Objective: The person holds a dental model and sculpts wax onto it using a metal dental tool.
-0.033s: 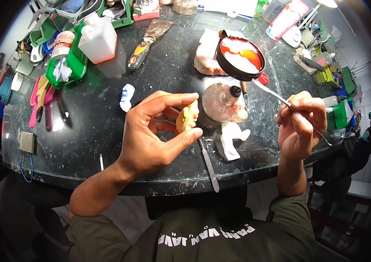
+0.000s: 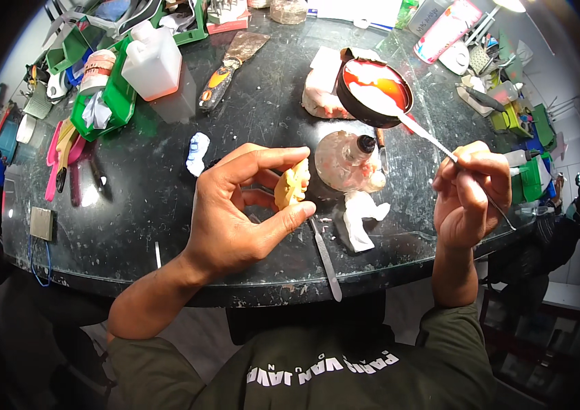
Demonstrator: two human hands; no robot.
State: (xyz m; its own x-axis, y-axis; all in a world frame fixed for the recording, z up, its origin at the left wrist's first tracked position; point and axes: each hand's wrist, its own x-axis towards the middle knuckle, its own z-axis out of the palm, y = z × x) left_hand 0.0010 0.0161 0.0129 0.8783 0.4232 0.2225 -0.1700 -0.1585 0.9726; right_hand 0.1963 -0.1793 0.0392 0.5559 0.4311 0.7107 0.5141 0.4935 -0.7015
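My left hand (image 2: 235,205) pinches a small yellowish dental cast (image 2: 292,186) between thumb and fingertips, above the dark table. In my right hand (image 2: 471,195) is a slim metal wax spatula (image 2: 433,141), held like a pen. Its far tip meets the near right rim of a round black tin (image 2: 372,117) holding glossy red wax (image 2: 380,82); whether it touches cannot be told. Below the tin stands a glass spirit lamp (image 2: 336,164) with a black top. A metal scalpel handle (image 2: 327,263) lies near my left thumb, and a crumpled white tissue (image 2: 358,222) to its right.
A plaster spatula (image 2: 220,82) and a blue-white lump (image 2: 197,154) lie left of centre. Behind them are a white plastic jug (image 2: 152,65) and a green bin (image 2: 118,102) with a dental model (image 2: 97,68). A pink-white can (image 2: 445,31) stands far right.
The wax spatula's far end has risen slightly, from just below the black tin's edge to its rim. My left hand keeps its hold on the dental cast, almost still.
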